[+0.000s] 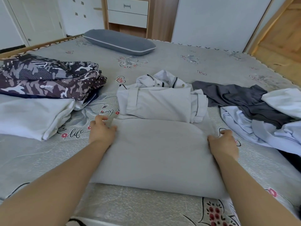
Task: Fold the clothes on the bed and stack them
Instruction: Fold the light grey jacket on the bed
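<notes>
left hand (101, 131): mine, on the left edge of the folded pale grey garment (156, 154), fingers curled onto the cloth; fingertips partly hidden, so pinch or press, can't tell.
right hand (224, 143): on the right edge of it, fingers bent, grip unclear too.
garment position: centre of the floral grey bed sheet (146, 207), near edge rolled under.
12 o'clock: folded white jacket with dark piping (161, 101), touching the garment.
2 o'clock: loose heap of dark grey and pale blue clothes (254, 108), cut off at frame edge.
10 o'clock: folded camouflage-print quilt (48, 79); white folded cloth (32, 116) below, cropped left.
far: grey bolster pillow (118, 41).
</notes>
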